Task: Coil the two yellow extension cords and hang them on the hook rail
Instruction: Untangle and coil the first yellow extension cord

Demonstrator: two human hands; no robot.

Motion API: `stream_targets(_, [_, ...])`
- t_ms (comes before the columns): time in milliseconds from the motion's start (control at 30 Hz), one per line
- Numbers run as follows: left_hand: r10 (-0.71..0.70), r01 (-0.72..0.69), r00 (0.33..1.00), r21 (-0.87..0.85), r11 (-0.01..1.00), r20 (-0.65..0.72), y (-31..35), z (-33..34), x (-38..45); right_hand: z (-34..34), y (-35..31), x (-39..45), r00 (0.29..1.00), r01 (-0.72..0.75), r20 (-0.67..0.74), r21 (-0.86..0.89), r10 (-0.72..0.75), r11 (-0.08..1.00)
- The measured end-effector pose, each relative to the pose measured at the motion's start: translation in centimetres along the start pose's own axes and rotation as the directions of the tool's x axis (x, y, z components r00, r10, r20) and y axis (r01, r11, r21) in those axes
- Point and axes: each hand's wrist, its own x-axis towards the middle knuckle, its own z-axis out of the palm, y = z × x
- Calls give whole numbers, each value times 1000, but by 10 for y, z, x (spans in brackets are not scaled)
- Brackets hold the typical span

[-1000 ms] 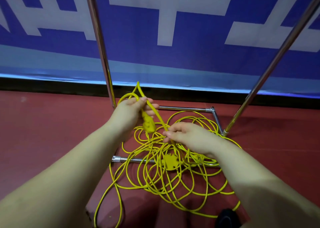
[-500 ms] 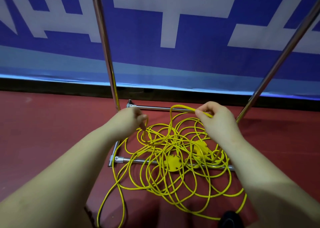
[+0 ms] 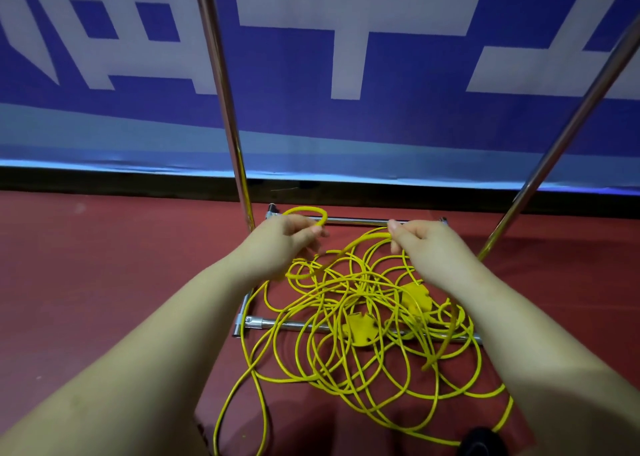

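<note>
A tangled heap of yellow extension cord (image 3: 346,344) lies on the red floor over the base of a chrome rack. Two yellow socket ends (image 3: 360,329) (image 3: 415,298) sit in the heap. My left hand (image 3: 280,244) grips a small loop of cord that arcs above its fingers. A strand runs from it to my right hand (image 3: 426,247), which pinches the cord between thumb and fingers. Both hands hover above the far side of the heap. The hook rail is out of view.
Two chrome uprights (image 3: 225,102) (image 3: 561,143) rise from the rack base (image 3: 277,324) in front of a blue and white banner (image 3: 311,74). A black object (image 3: 479,443) sits at the bottom edge. Bare red floor spreads left and right.
My left hand now holds a loop of cord above its fingers. My right hand has slid along the strand, which now stretches between the two hands. The plug seen a second ago is hidden.
</note>
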Motion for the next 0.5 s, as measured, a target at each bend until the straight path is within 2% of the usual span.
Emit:
stream_targets(67, [53,-70,996,233,970,77,1,1,-2,2,3,2,999,-43,-18,72,44,997])
stream_targets(133, [54,-97,987,298,950,149,3,2,-5,5,4,5,999,-36,-34,120,40,992])
stream_targets(267, [47,-106,955,190,976,292,9,8,-10,10,1,3,996,88,-27,209,-84,974])
stream_targets(400, [74,-88,948,33,996,309,15,12,-12,16,1,-1,967,119,198,208,-161,971])
stream_targets(500, [110,-121,954,20,992,279,12,9,-10,15,-2,-5,931,103,307,298,-197,949])
